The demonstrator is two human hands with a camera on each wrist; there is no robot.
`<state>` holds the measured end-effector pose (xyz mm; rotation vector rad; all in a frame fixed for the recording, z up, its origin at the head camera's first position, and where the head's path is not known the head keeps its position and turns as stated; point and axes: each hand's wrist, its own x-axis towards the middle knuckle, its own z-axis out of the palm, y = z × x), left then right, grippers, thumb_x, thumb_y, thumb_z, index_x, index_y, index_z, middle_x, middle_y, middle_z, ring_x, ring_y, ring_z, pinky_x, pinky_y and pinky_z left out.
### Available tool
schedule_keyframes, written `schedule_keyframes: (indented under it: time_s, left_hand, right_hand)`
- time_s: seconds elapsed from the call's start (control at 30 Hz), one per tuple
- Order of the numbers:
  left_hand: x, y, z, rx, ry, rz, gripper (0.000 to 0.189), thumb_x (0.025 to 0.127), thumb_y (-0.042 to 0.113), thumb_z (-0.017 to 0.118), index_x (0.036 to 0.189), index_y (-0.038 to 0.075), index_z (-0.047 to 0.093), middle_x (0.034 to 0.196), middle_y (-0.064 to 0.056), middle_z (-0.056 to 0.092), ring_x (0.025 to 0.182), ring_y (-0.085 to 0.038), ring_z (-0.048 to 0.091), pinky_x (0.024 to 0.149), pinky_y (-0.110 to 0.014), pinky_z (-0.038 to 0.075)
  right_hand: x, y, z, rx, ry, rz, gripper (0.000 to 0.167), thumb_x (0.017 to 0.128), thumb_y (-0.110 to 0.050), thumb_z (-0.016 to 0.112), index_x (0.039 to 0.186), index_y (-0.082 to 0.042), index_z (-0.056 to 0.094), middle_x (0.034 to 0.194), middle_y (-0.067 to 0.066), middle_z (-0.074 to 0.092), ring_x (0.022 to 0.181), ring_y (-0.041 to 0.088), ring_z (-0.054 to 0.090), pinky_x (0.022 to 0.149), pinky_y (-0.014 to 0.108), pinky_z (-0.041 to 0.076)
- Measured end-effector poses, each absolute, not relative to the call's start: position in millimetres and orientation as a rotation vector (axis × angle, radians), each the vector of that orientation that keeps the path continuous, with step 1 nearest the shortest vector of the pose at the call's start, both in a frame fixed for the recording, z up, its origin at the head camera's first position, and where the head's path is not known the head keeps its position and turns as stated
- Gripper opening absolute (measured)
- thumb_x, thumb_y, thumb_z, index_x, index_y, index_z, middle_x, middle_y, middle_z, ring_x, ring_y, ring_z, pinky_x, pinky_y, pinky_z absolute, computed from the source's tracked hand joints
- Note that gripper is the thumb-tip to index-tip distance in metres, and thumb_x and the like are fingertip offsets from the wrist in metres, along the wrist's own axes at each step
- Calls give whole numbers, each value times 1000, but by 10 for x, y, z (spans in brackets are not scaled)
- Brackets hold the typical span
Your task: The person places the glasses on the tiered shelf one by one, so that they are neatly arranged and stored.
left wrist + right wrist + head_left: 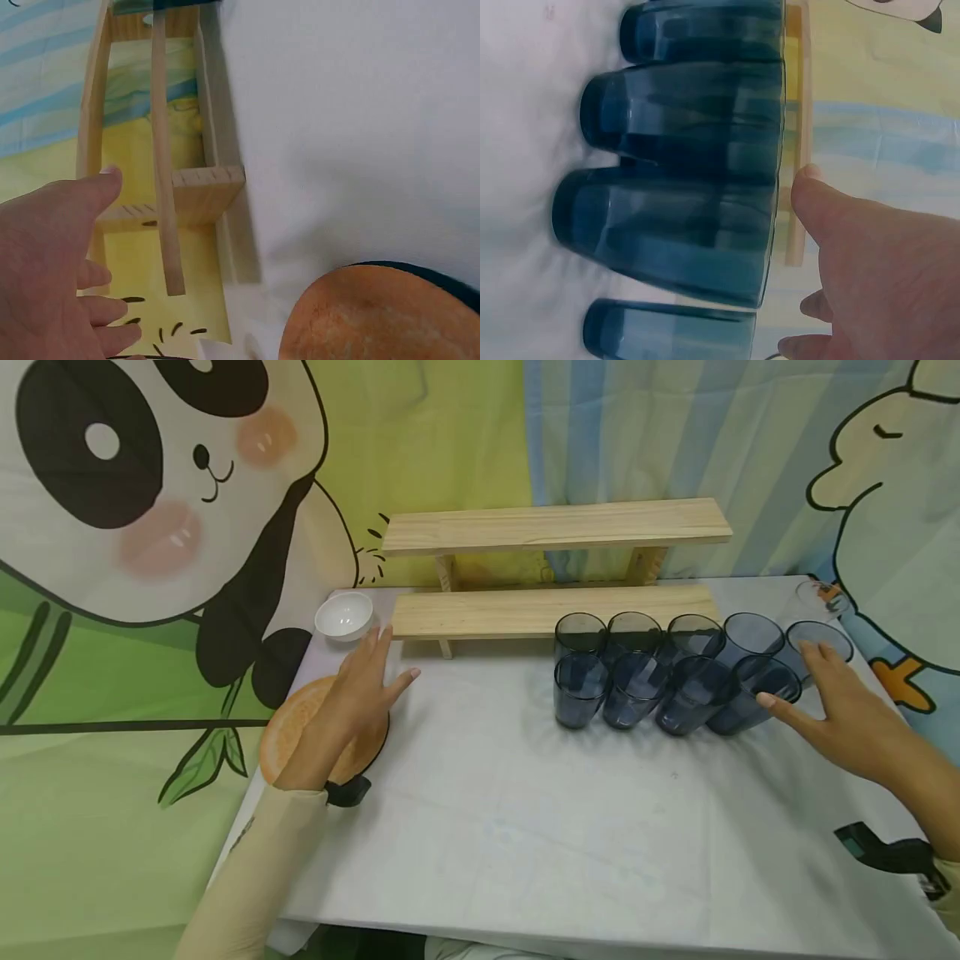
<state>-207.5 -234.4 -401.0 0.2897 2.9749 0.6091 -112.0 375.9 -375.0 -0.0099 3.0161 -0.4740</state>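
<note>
Several blue-tinted drinking glasses (577, 693) stand upright in two rows on the right half of the table. My right hand (855, 718) hovers at their right end, thumb near the rim of the front-row end glass (757, 693) and fingers by the back-row end glass (813, 647); contact is hard to tell. In the right wrist view, the thumb and fingers (892, 270) are spread beside the rims. On the left, my left hand (352, 702) is empty and extended above a round orange-slice-patterned object (288, 727), its fingertips near a small white bowl (345, 617).
A two-tier wooden shelf (555, 527) stands at the back of the table, behind the glasses. A clear glass-like object (817, 597) sits at the back right corner. White cloth covers the table (525, 827); printed curtains (450, 435) hang behind.
</note>
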Motion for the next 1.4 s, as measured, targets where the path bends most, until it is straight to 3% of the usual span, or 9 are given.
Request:
schedule_keyframes:
  time_s: [0.17, 0.33, 0.53, 0.7, 0.83, 0.97, 1.13, 1.3, 1.4]
  left_hand:
    - [-2252, -2398, -4044, 241, 2977, 718, 91, 107, 55, 52, 171, 10, 5, 178, -14, 2, 162, -41, 12, 127, -67, 18]
    - [-2424, -2448, -4085, 194, 2931, 848, 92, 107, 55, 52, 170, 7, 5, 177, -19, 9, 162, -41, 13, 129, -61, 17]
    - [-2665, -2467, -4156, 156, 2901, 941, 90, 109, 48, 54, 168, -1, 7, 174, -26, 12, 161, -43, 14, 131, -59, 15]
    - [-2811, -2461, -4168, 121, 2920, 923, 89, 108, 45, 58, 166, -5, 12, 170, -30, 23, 158, -47, 23, 129, -59, 21]
    - [-2893, -2428, -4171, 117, 2897, 930, 89, 106, 43, 62, 166, -5, 16, 168, -30, 29, 156, -47, 27, 128, -59, 24]
    - [-2972, -2415, -4217, 153, 2888, 963, 85, 105, 42, 65, 164, -3, 24, 167, -28, 32, 156, -44, 29, 129, -57, 24]
    - [-3012, -2434, -4237, 155, 2867, 956, 86, 105, 44, 64, 165, -2, 22, 168, -27, 31, 157, -44, 29, 129, -57, 24]
    - [-3031, -2428, -4251, 154, 2834, 940, 88, 106, 45, 62, 167, -1, 18, 169, -28, 27, 157, -44, 26, 129, -57, 22]
    - [-3026, -2416, -4250, 149, 2825, 955, 87, 106, 44, 62, 167, -1, 18, 169, -28, 27, 157, -44, 26, 130, -57, 22]
  right_hand:
    - [-1094, 3855, -3792, 16, 3066, -519, 103, 108, -51, 55, 164, 6, -8, 166, 40, -11, 152, 64, -5, 108, 86, 9]
    - [-1099, 3952, -3809, 57, 3107, -542, 102, 109, -52, 53, 164, 6, -10, 167, 39, -11, 153, 62, -4, 112, 83, 6]
    - [-1160, 4074, -3766, 107, 3111, -558, 101, 109, -49, 53, 163, 9, -9, 165, 43, -4, 148, 68, 7, 108, 84, 17]
    - [-1245, 4196, -3729, 133, 3071, -533, 103, 108, -47, 57, 162, 9, -11, 160, 49, 5, 126, 79, 32, 92, 84, 37]
    - [-1277, 4262, -3730, 181, 3036, -570, 106, 107, -47, 59, 163, 4, -15, 156, 53, 10, 116, 81, 38, 83, 83, 42]
    - [-1287, 4275, -3754, 234, 2983, -632, 109, 107, -49, 59, 162, 3, -19, 156, 52, 4, 120, 80, 35, 85, 85, 39]
    - [-1301, 4287, -3796, 239, 2967, -717, 107, 108, -44, 58, 162, 0, -23, 163, 44, -9, 131, 78, 26, 90, 86, 36]
    - [-1329, 4310, -3872, 246, 2935, -801, 106, 109, -43, 57, 160, 5, -23, 161, 46, -8, 141, 74, 15, 97, 86, 30]
    - [-1351, 4332, -3924, 270, 2921, -844, 105, 108, -42, 57, 159, 12, -17, 160, 49, -2, 140, 74, 18, 99, 85, 31]
